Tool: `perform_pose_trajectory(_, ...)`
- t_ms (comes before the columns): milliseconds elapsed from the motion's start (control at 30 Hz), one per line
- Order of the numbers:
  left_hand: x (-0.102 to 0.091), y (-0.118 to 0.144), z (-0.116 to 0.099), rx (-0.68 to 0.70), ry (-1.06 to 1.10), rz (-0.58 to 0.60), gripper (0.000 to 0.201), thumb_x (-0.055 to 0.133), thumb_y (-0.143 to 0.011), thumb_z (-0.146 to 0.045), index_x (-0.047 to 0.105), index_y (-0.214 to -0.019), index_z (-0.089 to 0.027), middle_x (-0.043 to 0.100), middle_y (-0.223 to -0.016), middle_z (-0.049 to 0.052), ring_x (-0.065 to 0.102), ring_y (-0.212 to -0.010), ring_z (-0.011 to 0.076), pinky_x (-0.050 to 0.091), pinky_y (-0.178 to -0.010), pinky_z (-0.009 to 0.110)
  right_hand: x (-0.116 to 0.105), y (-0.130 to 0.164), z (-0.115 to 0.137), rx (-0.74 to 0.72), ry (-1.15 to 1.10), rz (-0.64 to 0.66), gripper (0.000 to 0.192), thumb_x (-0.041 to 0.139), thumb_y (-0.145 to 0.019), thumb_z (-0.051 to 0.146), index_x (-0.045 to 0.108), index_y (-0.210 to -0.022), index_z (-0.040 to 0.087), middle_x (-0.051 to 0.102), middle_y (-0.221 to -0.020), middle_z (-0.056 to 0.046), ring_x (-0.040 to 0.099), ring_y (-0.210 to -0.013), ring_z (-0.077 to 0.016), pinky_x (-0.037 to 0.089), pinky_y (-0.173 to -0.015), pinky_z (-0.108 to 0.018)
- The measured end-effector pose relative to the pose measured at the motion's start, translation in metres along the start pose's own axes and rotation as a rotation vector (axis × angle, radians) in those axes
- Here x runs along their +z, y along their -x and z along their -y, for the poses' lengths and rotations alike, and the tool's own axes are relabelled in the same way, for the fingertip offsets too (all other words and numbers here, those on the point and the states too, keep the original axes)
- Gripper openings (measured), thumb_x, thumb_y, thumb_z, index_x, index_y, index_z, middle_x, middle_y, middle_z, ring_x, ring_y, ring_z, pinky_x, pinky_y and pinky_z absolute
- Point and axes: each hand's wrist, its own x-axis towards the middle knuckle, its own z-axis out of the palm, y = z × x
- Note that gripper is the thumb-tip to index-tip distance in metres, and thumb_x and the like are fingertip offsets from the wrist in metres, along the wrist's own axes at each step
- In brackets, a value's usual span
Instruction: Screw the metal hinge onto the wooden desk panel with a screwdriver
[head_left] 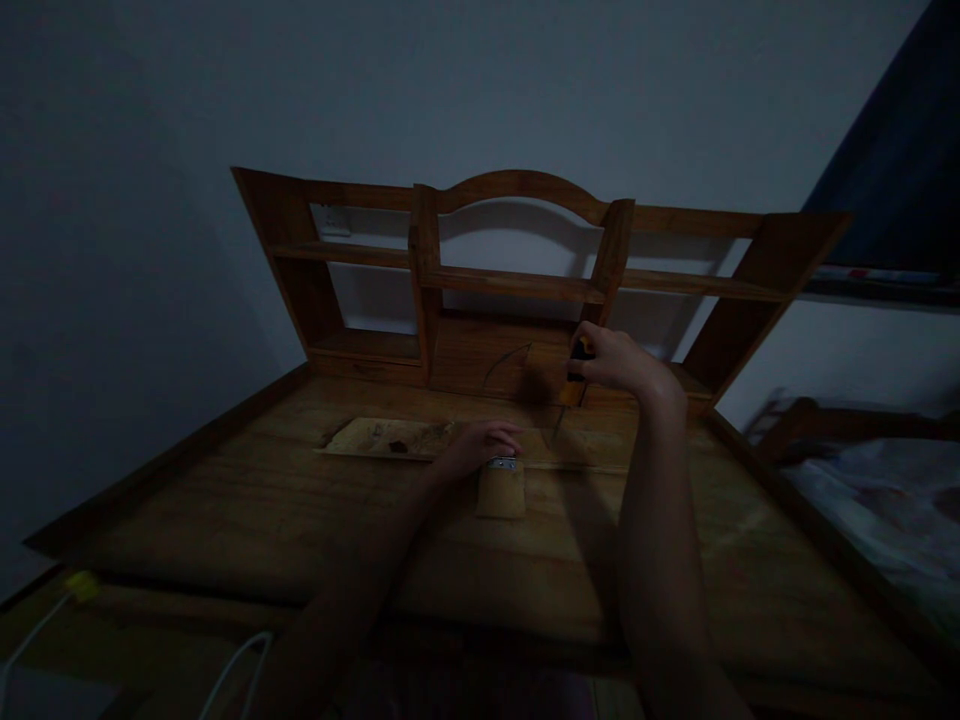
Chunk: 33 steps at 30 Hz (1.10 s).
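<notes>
My right hand [611, 358] is closed around the yellow and black handle of a screwdriver [573, 388]. Its thin shaft slants down toward a long, pale wooden strip [592, 447] lying on the desk. To the left, my left hand [480, 447] rests low over this strip, fingers bent and pressed at a small metal hinge [502, 463]. The hinge sits where a short wooden piece [501, 495] meets the strip's near edge. My fingers hide part of the hinge and the strip. Dark stains and a rough end mark the strip's left part.
A wooden shelf unit [517, 285] with an arched top stands at the desk's back, against the wall. The wooden desktop [300, 510] has raised side edges. White cables [247, 655] hang at the front left. A dark curtain [892, 170] is at right. The light is dim.
</notes>
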Motion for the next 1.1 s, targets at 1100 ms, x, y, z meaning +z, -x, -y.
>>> perform_pose_trajectory(1100,0.009,-0.002,0.002,0.004,-0.105,-0.124,0.032,0.079,-0.074,-0.032,0.066,-0.098,-0.016,0.071,-0.087,0.003,0.066,-0.082,0.0169,0.051,-0.079,0.029,0.000,-0.002,0.000,-0.002,0.015,0.001,0.027,0.064,-0.079,0.035,0.054,-0.099,0.021,0.067,-0.091,-0.007,0.062,-0.081,-0.0221,0.044,-0.068,-0.029)
